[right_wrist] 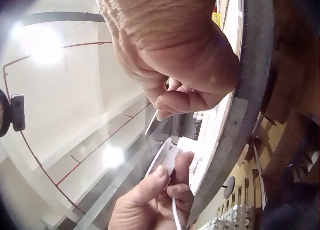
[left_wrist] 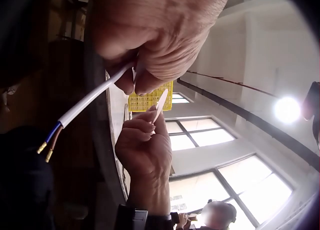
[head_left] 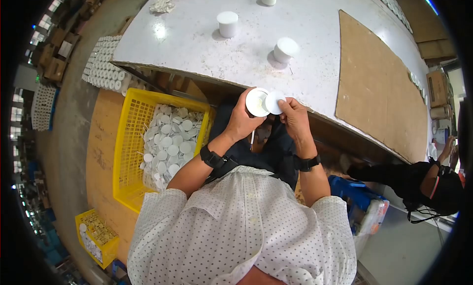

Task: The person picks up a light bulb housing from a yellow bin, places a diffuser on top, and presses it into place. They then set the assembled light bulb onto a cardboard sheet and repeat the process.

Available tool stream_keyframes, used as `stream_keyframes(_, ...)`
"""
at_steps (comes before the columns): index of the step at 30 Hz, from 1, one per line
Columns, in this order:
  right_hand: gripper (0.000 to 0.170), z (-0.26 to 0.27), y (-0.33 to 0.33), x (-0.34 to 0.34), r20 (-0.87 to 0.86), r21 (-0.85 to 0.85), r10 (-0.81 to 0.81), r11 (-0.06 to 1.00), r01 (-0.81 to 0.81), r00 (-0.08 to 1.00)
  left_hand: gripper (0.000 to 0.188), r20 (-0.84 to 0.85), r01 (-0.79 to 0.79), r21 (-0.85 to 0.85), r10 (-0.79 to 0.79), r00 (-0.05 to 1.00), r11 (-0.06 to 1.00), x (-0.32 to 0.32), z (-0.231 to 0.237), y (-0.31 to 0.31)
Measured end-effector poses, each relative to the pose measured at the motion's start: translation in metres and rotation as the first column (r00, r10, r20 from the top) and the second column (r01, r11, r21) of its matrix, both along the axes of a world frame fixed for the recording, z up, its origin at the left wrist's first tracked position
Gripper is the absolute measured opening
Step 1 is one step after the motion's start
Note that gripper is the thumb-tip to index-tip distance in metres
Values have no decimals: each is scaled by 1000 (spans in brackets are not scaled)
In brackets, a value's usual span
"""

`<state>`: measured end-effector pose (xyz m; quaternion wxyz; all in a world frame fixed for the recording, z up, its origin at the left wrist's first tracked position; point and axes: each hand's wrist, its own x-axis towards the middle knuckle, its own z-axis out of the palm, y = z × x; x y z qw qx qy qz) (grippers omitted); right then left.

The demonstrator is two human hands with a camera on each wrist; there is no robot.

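Observation:
My left hand (head_left: 240, 122) grips a round white housing (head_left: 254, 102) above my lap, in front of the table edge. From that hand a white cable (left_wrist: 90, 101) runs down, ending in blue and brown wires with metal tips. A thin white disc (head_left: 275, 102) is pinched between the thumb and fingers of my right hand (head_left: 297, 121). In the head view the disc overlaps the housing's right side; the right wrist view shows the disc (right_wrist: 151, 122) apart from the housing (right_wrist: 162, 157). The palm side of my left hand is hidden in the head view.
A yellow crate (head_left: 118, 161) of white discs stands at the left, a smaller yellow box (head_left: 111, 245) below it. White cups (head_left: 227, 24) and a cardboard sheet (head_left: 379, 83) lie on the table (head_left: 187, 48). Another person (head_left: 428, 186) is at the right.

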<state>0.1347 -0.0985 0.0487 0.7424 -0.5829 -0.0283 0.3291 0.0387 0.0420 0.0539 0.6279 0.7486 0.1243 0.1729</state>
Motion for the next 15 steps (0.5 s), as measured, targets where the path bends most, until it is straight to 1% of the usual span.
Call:
stream_keyframes(1, 12, -3, 1, -2, -2, 17, 16, 1000, -16, 1000, 72, -4, 2, -4, -2, 1000, 1000, 0, -4, 0)
stream_keyframes(2, 12, -4, 3, -3, -5, 14, 14, 1000, -14, 1000, 72, 36, 31, -47, -30, 999, 998, 0, -9, 0)
stream_keyframes(3, 13, -5, 5, -6, 23, -13, 17, 1000, -16, 1000, 72, 76, 62, -88, -56, 996, 994, 0, -13, 0)
stream_keyframes(4, 13, -6, 6, -8, 50, -40, 21, 999, -19, 999, 72, 74, 63, -92, -56, 996, 994, 0, -16, -1)
stream_keyframes(6, 14, -4, 9, -11, 59, -32, 8, 999, -6, 998, 72, 157, 150, -305, -106, 982, 940, 1, -17, -4)
stream_keyframes(7, 14, -4, 9, -11, 58, -40, 15, 999, -13, 998, 72, 155, 149, -308, -105, 982, 940, 0, -17, -3)
stream_keyframes(9, 15, -1, 11, -13, 55, -49, 23, 999, -20, 998, 67, 104, 134, -147, -119, 987, 980, -2, -8, -2)
stream_keyframes(12, 17, 1, 16, -15, 51, -53, 12, 999, -9, 999, 61, 58, 119, -118, -112, 992, 986, -2, -13, 0)
stream_keyframes(15, 20, 0, 19, -16, 86, -71, -3, 997, 9, 996, 57, 62, 92, -89, -86, 994, 992, -1, -15, -1)
